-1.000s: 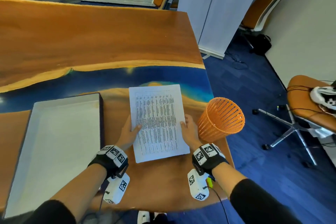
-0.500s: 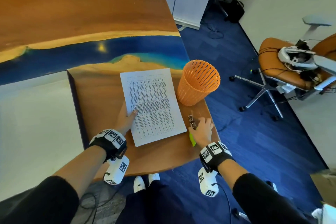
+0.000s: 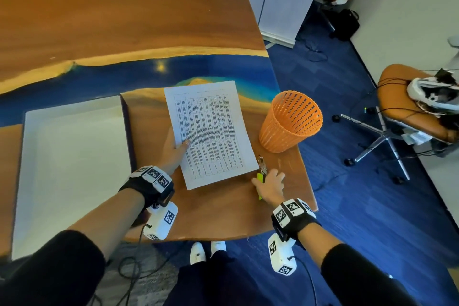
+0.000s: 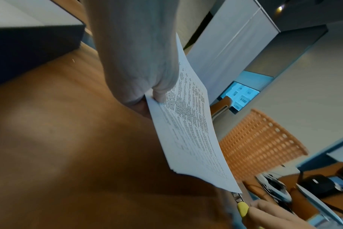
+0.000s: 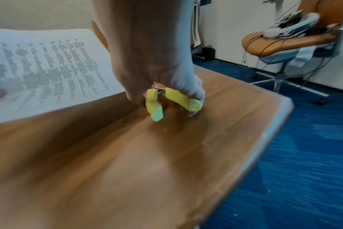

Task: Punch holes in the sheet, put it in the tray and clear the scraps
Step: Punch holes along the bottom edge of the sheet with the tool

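Observation:
A printed sheet (image 3: 211, 131) is held a little above the wooden table, its right side lifted. My left hand (image 3: 175, 150) pinches its left edge, thumb on top (image 4: 159, 94) and fingers beneath. A hole punch with yellow handles (image 5: 166, 100) lies on the table by the sheet's near right corner. My right hand (image 3: 269, 185) curls round those handles; the metal head (image 3: 262, 165) points away from me. A large white tray (image 3: 72, 169) with dark walls sits to the left. An orange mesh bin (image 3: 290, 122) stands at the table's right edge.
The table (image 3: 223, 211) ends just right of the punch and bin, with blue carpet (image 3: 372, 206) below. An office chair (image 3: 409, 112) loaded with cables stands to the right. A white cabinet (image 3: 280, 0) is behind the table's far corner.
My right hand left the sheet's right edge, went to the hole punch and now grips its handles. The left hand keeps its pinch on the sheet. My head view swung left and back.

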{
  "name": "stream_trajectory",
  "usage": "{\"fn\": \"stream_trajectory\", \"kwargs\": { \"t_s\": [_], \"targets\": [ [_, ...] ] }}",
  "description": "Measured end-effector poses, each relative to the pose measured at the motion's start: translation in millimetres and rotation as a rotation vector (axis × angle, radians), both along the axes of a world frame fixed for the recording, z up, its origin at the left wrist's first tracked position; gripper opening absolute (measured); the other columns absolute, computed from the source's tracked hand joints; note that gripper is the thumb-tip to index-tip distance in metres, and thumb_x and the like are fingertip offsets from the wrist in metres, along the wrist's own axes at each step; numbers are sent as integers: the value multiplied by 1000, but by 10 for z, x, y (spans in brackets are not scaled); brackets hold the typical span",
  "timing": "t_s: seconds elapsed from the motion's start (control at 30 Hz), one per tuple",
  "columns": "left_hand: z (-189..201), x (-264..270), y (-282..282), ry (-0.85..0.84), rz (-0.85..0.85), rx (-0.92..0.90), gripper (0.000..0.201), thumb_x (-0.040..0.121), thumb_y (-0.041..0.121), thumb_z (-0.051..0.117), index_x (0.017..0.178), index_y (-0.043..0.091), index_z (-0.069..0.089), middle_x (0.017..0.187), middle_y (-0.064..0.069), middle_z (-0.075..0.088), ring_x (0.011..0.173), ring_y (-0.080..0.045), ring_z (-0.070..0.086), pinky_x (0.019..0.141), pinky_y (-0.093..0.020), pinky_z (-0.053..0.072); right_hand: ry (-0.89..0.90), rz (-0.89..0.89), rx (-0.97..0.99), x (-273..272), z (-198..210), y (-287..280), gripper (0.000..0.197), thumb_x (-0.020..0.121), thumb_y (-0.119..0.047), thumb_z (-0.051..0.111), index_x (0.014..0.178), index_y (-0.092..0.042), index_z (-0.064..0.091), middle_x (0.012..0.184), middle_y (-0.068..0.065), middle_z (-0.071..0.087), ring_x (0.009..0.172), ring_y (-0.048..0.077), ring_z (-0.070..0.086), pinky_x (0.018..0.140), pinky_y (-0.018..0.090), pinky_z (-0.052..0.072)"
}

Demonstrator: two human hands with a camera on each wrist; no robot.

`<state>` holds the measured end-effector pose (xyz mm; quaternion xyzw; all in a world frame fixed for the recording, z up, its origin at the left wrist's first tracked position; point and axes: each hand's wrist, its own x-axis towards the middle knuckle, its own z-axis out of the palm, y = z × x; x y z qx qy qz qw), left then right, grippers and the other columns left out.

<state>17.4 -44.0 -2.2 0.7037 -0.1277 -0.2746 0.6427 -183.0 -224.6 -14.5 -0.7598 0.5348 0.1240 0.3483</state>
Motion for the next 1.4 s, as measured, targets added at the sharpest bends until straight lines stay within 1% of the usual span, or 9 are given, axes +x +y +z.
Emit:
{"fn": "stream_trajectory", "kwargs": {
  "t_s": [0.13, 0.27, 0.37, 0.47, 0.57, 0.63, 0.73, 0.9, 1.4],
  "targets": [
    [154, 336, 161, -47, 64, -21, 58, 96, 4, 51, 148, 14, 26, 144, -11, 47, 128, -27, 51, 102, -54, 45, -216, 32, 228, 350, 102, 227, 50, 92, -32, 50, 127, -1, 32, 127, 16, 31, 108, 29, 41, 89, 33, 35],
    [322, 658, 340, -158, 120, -37, 59, 95, -4, 47, 148, 9, 24, 146, -14, 44, 131, -29, 48, 102, -59, 42, -272, 38, 426, 697, 178, 500, 27, 93, -33, 41, 106, -9, 38, 97, 16, 53, 83, 28, 54, 66, 36, 47],
    [468, 777, 431, -216, 163, -42, 62, 95, -5, 47, 150, 7, 19, 148, -15, 40, 135, -30, 43, 106, -56, 40, -336, 29, 603, 812, 267, 691, 18, 84, -34, 44, 91, -18, 40, 72, 5, 50, 60, 20, 50, 51, 28, 40],
    [550, 810, 460, -215, 191, -58, 61, 95, -1, 49, 148, 5, 19, 148, -15, 39, 135, -29, 43, 106, -51, 41, -395, 39, 671, 858, 340, 834, 28, 63, -34, 45, 85, -17, 43, 64, 2, 46, 51, 16, 44, 48, 24, 35],
    [562, 842, 475, -210, 187, -92, 60, 96, 2, 50, 147, 3, 21, 147, -17, 40, 132, -28, 46, 103, -47, 45, -433, 167, 623, 906, 344, 928, 22, 77, -32, 55, 88, -15, 48, 63, 1, 43, 47, 16, 40, 43, 23, 31],
    [581, 858, 477, -207, 180, -99, 63, 92, 10, 53, 146, 3, 22, 143, -14, 44, 124, -17, 54, 97, -38, 51, -456, 263, 582, 913, 324, 983, 9, 82, -22, 58, 80, -20, 49, 63, 0, 45, 47, 15, 39, 42, 23, 31],
    [613, 880, 442, -204, 185, -116, 62, 91, 11, 53, 145, 4, 23, 140, -12, 46, 112, -2, 59, 88, -23, 55, -477, 353, 568, 894, 326, 1067, 15, 83, -11, 54, 76, -23, 51, 64, 0, 48, 51, 14, 42, 46, 25, 35],
    [619, 909, 350, -165, 188, -97, 58, 94, -1, 51, 145, 3, 22, 144, -18, 42, 125, -28, 52, 97, -49, 50, -498, 370, 628, 873, 376, 1148, 17, 85, -5, 48, 76, -20, 49, 62, -1, 48, 51, 13, 44, 47, 23, 37],
    [625, 797, 218, -115, 128, -87, 52, 97, 1, 46, 143, 10, 26, 143, -15, 45, 125, -27, 53, 100, -48, 47, -512, 332, 720, 908, 369, 1181, 8, 74, -9, 49, 73, -17, 49, 54, 6, 46, 46, 21, 42, 48, 28, 38]
  ]
}}
